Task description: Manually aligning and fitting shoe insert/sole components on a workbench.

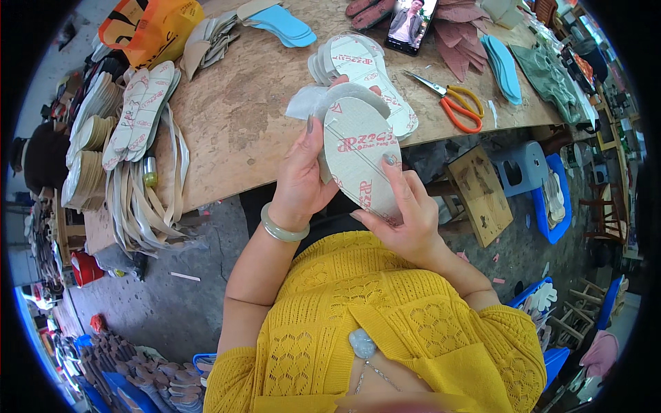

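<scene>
A pale grey shoe insole (361,162) with red print is held in front of my chest, over the near edge of the table. My left hand (303,165), with a pale bangle at its wrist, grips its left side, thumb up along the edge. Round its lower right end closes my right hand (406,210), with the index finger lying on the printed face. A thin pale layer (358,96) shows behind its upper end; whether it is joined to the insole I cannot tell. Just beyond lies a pile of similar printed insoles (396,96), beside a translucent white sheet (303,102).
Orange-handled scissors (460,113) lie open on the wooden table (234,103). A phone (411,26), blue insoles (502,69) and reddish-brown pieces (460,41) are further off. At left are insole stacks (141,113), hanging strips (155,199) and an orange bag (151,31). A wooden stool (480,196) stands right.
</scene>
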Tool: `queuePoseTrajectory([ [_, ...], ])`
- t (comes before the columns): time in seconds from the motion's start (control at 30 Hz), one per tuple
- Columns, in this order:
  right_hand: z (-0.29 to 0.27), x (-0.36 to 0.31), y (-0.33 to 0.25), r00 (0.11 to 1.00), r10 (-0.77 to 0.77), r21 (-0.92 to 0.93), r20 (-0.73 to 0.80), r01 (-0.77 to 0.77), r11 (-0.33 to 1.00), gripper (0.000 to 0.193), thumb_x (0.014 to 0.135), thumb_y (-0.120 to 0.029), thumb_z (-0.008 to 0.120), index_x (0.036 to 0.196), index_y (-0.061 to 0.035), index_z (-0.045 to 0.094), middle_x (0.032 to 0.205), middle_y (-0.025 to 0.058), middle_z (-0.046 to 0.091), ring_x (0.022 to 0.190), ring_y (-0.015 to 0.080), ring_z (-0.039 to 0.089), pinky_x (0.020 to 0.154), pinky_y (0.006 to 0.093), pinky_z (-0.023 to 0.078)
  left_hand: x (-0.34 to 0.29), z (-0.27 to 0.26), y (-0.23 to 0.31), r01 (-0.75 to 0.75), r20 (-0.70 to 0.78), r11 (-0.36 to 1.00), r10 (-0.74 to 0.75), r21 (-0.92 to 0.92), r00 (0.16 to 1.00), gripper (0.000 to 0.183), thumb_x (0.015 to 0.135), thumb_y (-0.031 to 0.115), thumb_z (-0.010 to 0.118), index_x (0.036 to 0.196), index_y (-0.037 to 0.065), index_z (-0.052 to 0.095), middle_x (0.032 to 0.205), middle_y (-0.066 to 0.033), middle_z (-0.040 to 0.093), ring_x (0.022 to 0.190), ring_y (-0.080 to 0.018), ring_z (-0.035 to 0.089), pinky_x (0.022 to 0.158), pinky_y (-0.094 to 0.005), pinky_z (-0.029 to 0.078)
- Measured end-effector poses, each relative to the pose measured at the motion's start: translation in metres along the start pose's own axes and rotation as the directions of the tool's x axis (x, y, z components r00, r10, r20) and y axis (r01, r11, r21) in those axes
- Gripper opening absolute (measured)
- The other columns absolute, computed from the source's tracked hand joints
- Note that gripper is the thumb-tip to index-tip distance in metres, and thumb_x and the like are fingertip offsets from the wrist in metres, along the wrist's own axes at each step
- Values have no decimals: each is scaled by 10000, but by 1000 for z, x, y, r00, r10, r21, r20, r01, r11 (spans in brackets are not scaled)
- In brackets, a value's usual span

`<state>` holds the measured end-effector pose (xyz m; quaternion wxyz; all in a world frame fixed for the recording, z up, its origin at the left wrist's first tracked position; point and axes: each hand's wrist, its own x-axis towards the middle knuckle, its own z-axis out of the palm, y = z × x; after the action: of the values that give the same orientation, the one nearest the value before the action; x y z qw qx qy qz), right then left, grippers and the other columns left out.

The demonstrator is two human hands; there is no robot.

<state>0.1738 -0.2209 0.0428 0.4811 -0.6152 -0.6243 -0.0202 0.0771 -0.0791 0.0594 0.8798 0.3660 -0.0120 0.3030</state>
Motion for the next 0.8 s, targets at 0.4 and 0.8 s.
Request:
queuePoseTrajectory([
  [0.4, 2, -2, 1, 1000, 30, -9, 3, -30, 1000, 742, 663, -158, 818, 1302, 9, 481, 857, 121, 565, 626, 208, 556, 499, 292, 478, -1, 2, -1, -6, 6, 1000, 6, 10, 1000, 600, 1005, 427, 291, 1491, 107, 144, 1489, -194, 277, 1357, -345, 326, 1089, -474, 332],
  [0.8, 2, -4, 2, 996, 88, -66, 21, -86, 994, 749, 669, -178, 809, 1322, -27, 476, 835, 100, 534, 592, 217, 546, 488, 304, 472, 1, -6, -5, 38, -53, 999, -38, -13, 998, 587, 1003, 417, 315, 1484, 113, 169, 1488, -194, 281, 1338, -341, 362, 1059, -490, 373],
])
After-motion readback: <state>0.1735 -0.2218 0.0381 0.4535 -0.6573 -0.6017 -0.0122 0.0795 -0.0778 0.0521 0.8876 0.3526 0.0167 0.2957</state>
